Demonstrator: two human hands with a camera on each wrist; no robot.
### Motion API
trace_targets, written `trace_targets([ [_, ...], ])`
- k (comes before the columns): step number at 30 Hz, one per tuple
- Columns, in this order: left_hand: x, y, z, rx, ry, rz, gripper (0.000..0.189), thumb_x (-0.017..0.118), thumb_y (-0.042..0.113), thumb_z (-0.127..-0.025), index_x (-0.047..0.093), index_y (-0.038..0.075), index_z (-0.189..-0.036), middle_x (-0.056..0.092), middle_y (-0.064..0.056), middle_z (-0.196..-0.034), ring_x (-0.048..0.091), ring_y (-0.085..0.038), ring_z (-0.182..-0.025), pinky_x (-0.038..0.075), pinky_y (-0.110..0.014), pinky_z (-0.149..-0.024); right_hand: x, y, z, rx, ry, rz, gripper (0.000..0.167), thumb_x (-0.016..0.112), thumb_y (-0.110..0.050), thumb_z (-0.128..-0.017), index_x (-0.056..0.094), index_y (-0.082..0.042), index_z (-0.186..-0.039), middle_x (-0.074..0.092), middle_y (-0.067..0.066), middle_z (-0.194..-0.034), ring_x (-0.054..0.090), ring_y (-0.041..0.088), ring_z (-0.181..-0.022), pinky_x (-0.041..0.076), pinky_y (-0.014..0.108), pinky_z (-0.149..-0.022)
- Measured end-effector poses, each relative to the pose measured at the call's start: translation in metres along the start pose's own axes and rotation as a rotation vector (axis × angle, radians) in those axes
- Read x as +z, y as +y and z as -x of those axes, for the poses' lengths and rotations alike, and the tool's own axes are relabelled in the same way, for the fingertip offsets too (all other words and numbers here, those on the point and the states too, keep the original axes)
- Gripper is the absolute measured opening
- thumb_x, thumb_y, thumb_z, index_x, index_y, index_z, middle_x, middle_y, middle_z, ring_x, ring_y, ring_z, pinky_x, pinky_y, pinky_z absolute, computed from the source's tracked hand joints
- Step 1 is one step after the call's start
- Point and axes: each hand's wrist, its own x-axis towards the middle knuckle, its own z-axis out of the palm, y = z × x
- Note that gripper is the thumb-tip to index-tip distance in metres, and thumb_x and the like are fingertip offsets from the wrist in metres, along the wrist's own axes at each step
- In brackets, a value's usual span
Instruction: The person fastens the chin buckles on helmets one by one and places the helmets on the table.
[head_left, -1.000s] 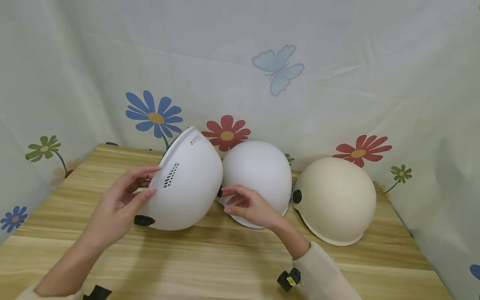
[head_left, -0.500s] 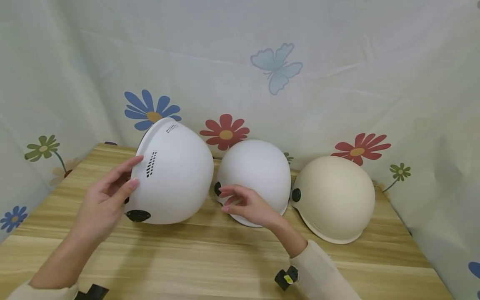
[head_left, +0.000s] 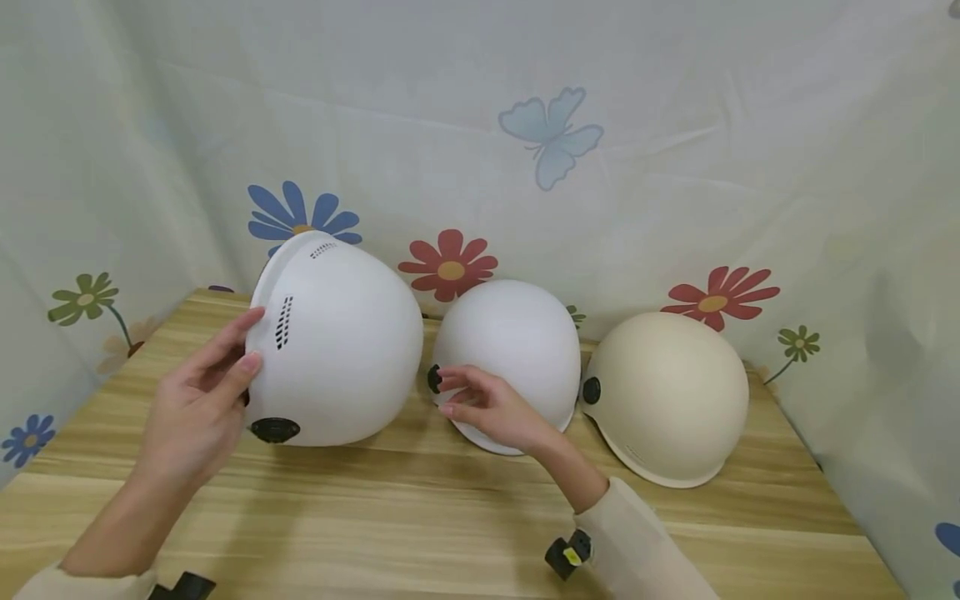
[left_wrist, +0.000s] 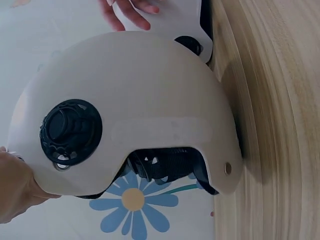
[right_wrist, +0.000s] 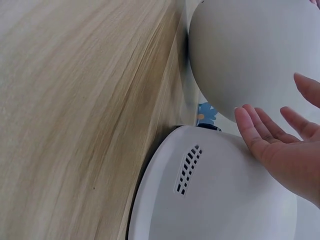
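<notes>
My left hand point(head_left: 198, 408) holds a white helmet point(head_left: 341, 350) by its rim, thumb outside and fingers going over the edge. The helmet is tilted, with its rim toward the left and its dome toward the right. In the left wrist view a black round knob point(left_wrist: 70, 132) and dark inner straps point(left_wrist: 167, 167) show on its side. My right hand point(head_left: 498, 408) hovers in front of a second white helmet point(head_left: 517, 333), fingers loosely bent around nothing. The right wrist view shows that hand's fingertips point(right_wrist: 242, 117) between the two domes.
A beige helmet point(head_left: 675, 392) rests dome up at the right, close beside the second white one. All are on a wood-grain table point(head_left: 420, 533). Behind them hangs a pale curtain point(head_left: 420, 117) printed with flowers and a butterfly.
My left hand has moved left with the white helmet, which has turned so more of its dome faces me and a gap shows beside the second helmet. My right hand has barely moved.
</notes>
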Motion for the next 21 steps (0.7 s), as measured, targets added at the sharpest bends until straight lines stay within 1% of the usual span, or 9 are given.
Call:
trace_targets([
  [3,-0.003,-0.002,-0.002,0.031,-0.025,0.174,0.044,0.049,-0.004,-0.090,0.045,0.003,-0.134,0.034,-0.011,-0.136,0.039,-0.017,-0.113,0.042,-0.016,-0.087,0.000,-0.003,-0.001,0.009,0.015,0.017,0.045,0.058,-0.011,-0.090,0.044,-0.002,-0.132,0.052,0.020,-0.122,0.054,0.027,-0.104,0.045,0.027,-0.085],
  [5,-0.005,-0.003,-0.002,0.035,-0.046,0.273,0.045,0.047,-0.006,-0.090,0.043,0.002,-0.134,0.033,-0.009,-0.141,0.037,-0.018,-0.119,0.043,-0.020,-0.088,0.000,-0.004,-0.001,0.011,0.024,-0.003,0.045,0.058,-0.011,-0.090,0.042,-0.001,-0.132,0.051,0.020,-0.122,0.054,0.028,-0.106,0.046,0.028,-0.085],
  [8,-0.008,-0.004,-0.003,0.009,-0.054,0.348,0.047,0.048,-0.006,-0.090,0.041,0.002,-0.135,0.031,-0.005,-0.144,0.037,-0.016,-0.123,0.044,-0.022,-0.088,0.000,-0.005,-0.001,0.023,0.047,-0.062,0.047,0.056,-0.010,-0.091,0.038,-0.001,-0.134,0.049,0.021,-0.125,0.053,0.029,-0.108,0.047,0.031,-0.085],
  [10,-0.009,-0.004,-0.004,-0.028,-0.051,0.397,0.048,0.049,-0.005,-0.090,0.040,0.004,-0.136,0.030,-0.005,-0.146,0.039,-0.014,-0.122,0.045,-0.024,-0.087,0.000,-0.004,-0.001,0.029,0.058,-0.110,0.050,0.055,-0.008,-0.092,0.035,-0.001,-0.136,0.046,0.023,-0.128,0.053,0.030,-0.109,0.048,0.033,-0.085],
  [13,-0.010,-0.004,-0.005,-0.053,-0.042,0.456,0.049,0.048,-0.006,-0.090,0.040,0.004,-0.137,0.031,-0.004,-0.145,0.043,-0.013,-0.120,0.046,-0.026,-0.087,-0.001,-0.005,-0.001,0.028,0.064,-0.148,0.054,0.055,-0.007,-0.091,0.030,-0.003,-0.139,0.042,0.024,-0.132,0.053,0.030,-0.110,0.046,0.033,-0.088],
  [15,-0.011,-0.005,-0.005,-0.053,-0.039,0.490,0.048,0.047,-0.007,-0.090,0.041,0.004,-0.136,0.033,-0.003,-0.144,0.046,-0.013,-0.117,0.046,-0.027,-0.086,-0.001,-0.007,-0.001,0.016,0.056,-0.157,0.056,0.055,-0.006,-0.091,0.028,-0.002,-0.140,0.040,0.024,-0.133,0.052,0.031,-0.111,0.045,0.034,-0.089],
  [16,-0.012,-0.006,-0.006,-0.043,-0.040,0.488,0.047,0.046,-0.008,-0.090,0.041,0.004,-0.136,0.033,-0.004,-0.143,0.045,-0.014,-0.118,0.046,-0.027,-0.086,-0.001,-0.007,-0.001,0.011,0.054,-0.156,0.056,0.055,-0.005,-0.091,0.028,-0.002,-0.140,0.039,0.024,-0.134,0.051,0.031,-0.112,0.045,0.034,-0.090],
  [18,-0.013,-0.007,-0.007,-0.031,-0.037,0.474,0.047,0.045,-0.008,-0.090,0.042,0.004,-0.136,0.033,-0.006,-0.142,0.044,-0.013,-0.118,0.046,-0.026,-0.087,-0.001,-0.009,-0.002,0.007,0.053,-0.150,0.057,0.055,-0.006,-0.091,0.027,-0.003,-0.141,0.038,0.023,-0.135,0.051,0.031,-0.112,0.045,0.033,-0.090],
  [21,-0.016,-0.008,-0.008,-0.032,-0.023,0.402,0.046,0.046,-0.005,-0.091,0.043,0.005,-0.136,0.029,-0.006,-0.144,0.039,-0.013,-0.120,0.045,-0.023,-0.086,0.000,-0.010,-0.003,0.008,0.051,-0.129,0.058,0.055,-0.007,-0.091,0.027,-0.004,-0.142,0.037,0.022,-0.137,0.050,0.032,-0.114,0.044,0.033,-0.091],
])
